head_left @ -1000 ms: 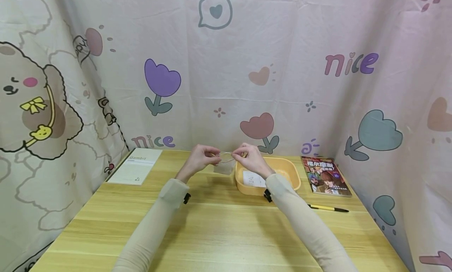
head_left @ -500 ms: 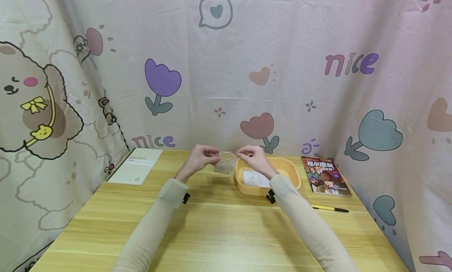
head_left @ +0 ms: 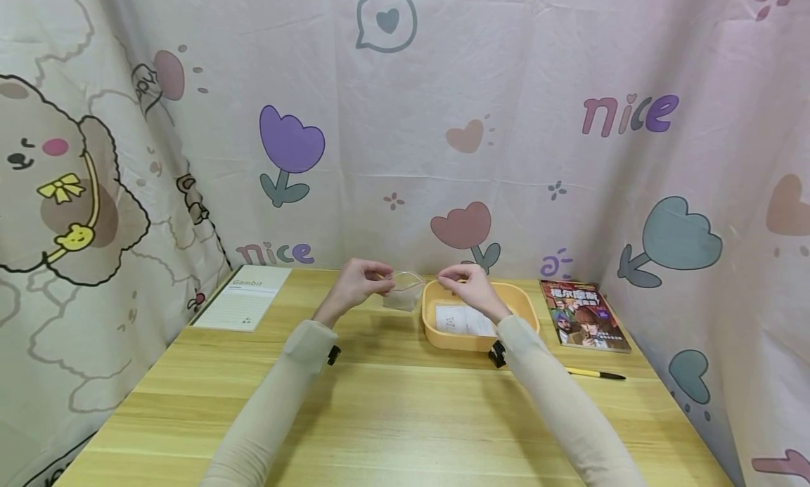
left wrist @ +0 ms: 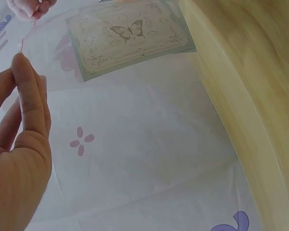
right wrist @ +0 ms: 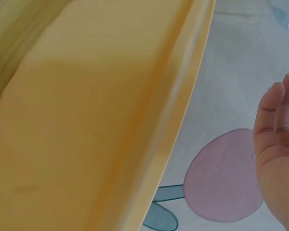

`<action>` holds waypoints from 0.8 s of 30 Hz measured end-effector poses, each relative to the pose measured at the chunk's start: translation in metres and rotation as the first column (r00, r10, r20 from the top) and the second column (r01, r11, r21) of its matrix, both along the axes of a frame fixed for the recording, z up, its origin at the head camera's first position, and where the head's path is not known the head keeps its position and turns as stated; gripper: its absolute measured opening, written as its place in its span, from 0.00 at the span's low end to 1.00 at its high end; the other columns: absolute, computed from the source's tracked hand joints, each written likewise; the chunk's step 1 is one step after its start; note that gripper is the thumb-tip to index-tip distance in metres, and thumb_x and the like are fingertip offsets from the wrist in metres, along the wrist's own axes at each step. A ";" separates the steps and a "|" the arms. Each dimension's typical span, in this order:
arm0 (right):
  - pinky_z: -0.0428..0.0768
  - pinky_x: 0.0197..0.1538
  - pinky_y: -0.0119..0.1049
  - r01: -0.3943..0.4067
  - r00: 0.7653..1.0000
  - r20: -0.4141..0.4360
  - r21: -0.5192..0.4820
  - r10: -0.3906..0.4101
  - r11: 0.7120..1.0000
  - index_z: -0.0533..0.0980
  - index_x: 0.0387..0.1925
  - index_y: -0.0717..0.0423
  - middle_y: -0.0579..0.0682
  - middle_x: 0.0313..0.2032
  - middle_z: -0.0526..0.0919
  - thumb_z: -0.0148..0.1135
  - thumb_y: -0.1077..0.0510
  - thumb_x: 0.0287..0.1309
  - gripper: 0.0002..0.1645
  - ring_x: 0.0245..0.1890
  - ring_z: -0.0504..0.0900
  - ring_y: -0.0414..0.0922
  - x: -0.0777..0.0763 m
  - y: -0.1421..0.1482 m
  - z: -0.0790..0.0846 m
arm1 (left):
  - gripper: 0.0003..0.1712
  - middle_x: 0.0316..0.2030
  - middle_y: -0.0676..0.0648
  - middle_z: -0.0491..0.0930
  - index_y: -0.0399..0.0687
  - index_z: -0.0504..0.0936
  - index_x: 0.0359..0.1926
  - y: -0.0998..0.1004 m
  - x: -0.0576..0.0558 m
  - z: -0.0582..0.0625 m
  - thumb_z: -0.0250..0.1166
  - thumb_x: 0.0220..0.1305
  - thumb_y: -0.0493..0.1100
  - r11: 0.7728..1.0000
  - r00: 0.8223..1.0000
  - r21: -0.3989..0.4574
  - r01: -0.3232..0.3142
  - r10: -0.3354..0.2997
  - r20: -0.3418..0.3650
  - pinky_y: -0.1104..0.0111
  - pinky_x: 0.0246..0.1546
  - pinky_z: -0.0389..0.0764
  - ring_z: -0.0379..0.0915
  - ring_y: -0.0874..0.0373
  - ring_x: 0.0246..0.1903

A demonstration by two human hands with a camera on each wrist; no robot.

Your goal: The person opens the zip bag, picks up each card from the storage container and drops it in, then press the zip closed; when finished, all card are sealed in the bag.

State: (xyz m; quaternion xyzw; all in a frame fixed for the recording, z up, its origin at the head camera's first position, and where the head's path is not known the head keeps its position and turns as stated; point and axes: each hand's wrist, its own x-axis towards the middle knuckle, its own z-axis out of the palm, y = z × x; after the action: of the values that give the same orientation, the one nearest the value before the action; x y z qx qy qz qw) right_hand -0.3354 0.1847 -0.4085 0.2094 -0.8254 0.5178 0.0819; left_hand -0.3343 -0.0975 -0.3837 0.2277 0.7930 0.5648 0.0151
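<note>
My left hand (head_left: 356, 284) pinches the top edge of a clear plastic bag (head_left: 410, 284) between thumb and fingers. Its mouth gapes slightly, with a thin reddish line along the edge. Low in the bag hangs a pale card; the left wrist view shows this card (left wrist: 130, 38) with a printed butterfly and a green border. To the right of the bag, my right hand (head_left: 473, 290) hovers over a yellow plastic bin (head_left: 455, 341), its fingers loosely bent and apart from the bag. In the right wrist view, the right hand's fingers (right wrist: 269, 108) hold nothing visible.
White printed cards (head_left: 462, 320) lie in the bin. Right of it lie a magazine (head_left: 585, 317) and a yellow-and-black pen (head_left: 595, 373), partly behind the right sleeve. A white notepad (head_left: 243, 297) rests at the table's back left. A patterned curtain (head_left: 392, 121) hangs behind the table.
My right hand has let go of the bag's edge and moved right, over the bin. The bag's mouth has widened. My left hand has stayed in place with the bag.
</note>
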 end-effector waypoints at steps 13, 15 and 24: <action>0.86 0.34 0.47 -0.032 0.993 0.119 0.070 0.023 0.997 0.83 0.43 0.65 0.59 0.37 0.87 0.67 0.63 0.58 0.12 0.35 0.83 0.57 -0.008 0.022 -0.023 | 0.16 0.41 0.35 0.86 0.31 0.83 0.49 -0.001 0.002 0.002 0.69 0.59 0.31 1.000 1.000 -0.023 -0.015 0.015 -0.007 0.65 0.34 0.89 0.86 0.52 0.31; 0.86 0.34 0.46 -0.038 0.991 0.133 0.090 0.026 0.995 0.82 0.45 0.67 0.58 0.37 0.87 0.67 0.63 0.58 0.14 0.35 0.83 0.55 -0.010 0.025 -0.027 | 0.17 0.41 0.35 0.86 0.31 0.83 0.49 -0.001 0.002 0.002 0.69 0.59 0.32 0.999 1.000 -0.028 -0.016 0.016 -0.007 0.65 0.34 0.89 0.86 0.53 0.31; 0.82 0.44 0.30 -0.090 0.976 0.213 0.230 0.040 0.969 0.80 0.49 0.69 0.63 0.43 0.86 0.67 0.67 0.55 0.19 0.39 0.83 0.41 -0.013 0.035 -0.041 | 0.17 0.41 0.35 0.86 0.31 0.83 0.49 -0.001 0.000 -0.002 0.70 0.58 0.33 1.000 1.000 -0.026 -0.017 0.017 0.003 0.65 0.34 0.89 0.85 0.52 0.32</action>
State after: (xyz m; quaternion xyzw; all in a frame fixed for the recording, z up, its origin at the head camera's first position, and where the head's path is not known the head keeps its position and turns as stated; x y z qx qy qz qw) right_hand -0.3486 0.2196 -0.4496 0.1896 -0.8782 0.4365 -0.0472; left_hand -0.3343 -0.0982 -0.3852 0.2198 0.8021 0.5551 0.0143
